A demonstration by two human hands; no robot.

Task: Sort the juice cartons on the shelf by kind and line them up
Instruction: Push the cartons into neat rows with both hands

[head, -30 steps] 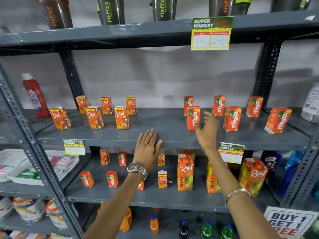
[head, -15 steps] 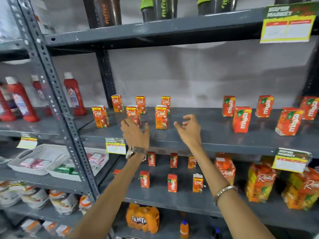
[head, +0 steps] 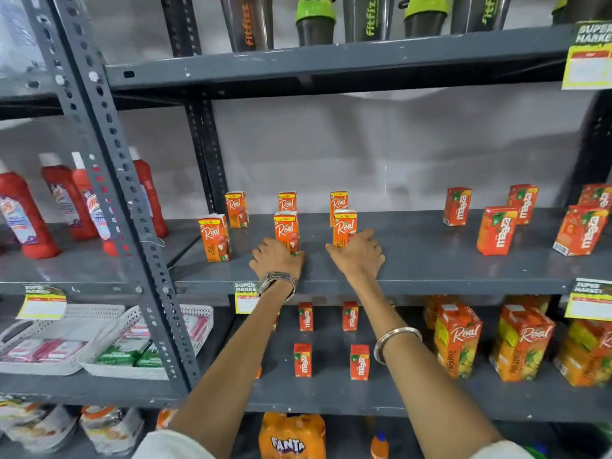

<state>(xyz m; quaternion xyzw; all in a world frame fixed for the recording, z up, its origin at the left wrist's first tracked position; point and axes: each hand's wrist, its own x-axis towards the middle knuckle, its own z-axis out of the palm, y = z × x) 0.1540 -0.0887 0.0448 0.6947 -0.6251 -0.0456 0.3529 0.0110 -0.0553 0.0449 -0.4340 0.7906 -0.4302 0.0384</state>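
Small orange Real cartons stand in two rows on the left of the grey middle shelf (head: 430,260): a front row with the left carton (head: 213,238), the middle carton (head: 286,228) and the right carton (head: 345,226), and a back row (head: 287,201) behind them. Red Maaza cartons (head: 495,230) stand loosely spaced on the right of the same shelf. My left hand (head: 276,260) is closed around the base of the middle front Real carton. My right hand (head: 359,255) is closed against the base of the right front Real carton. Both cartons stand upright on the shelf.
A perforated grey upright (head: 109,160) stands left of my hands, with red bottles (head: 23,220) beyond it. Shaker bottles (head: 314,18) line the top shelf. Below are small Maaza cartons (head: 303,359), large Real packs (head: 458,339), white baskets (head: 99,359) and a Fanta pack (head: 291,435).
My view has swung left from the Maaza cartons to the Real cartons. Both hands have moved forward and closed on the bases of two front-row Real cartons.
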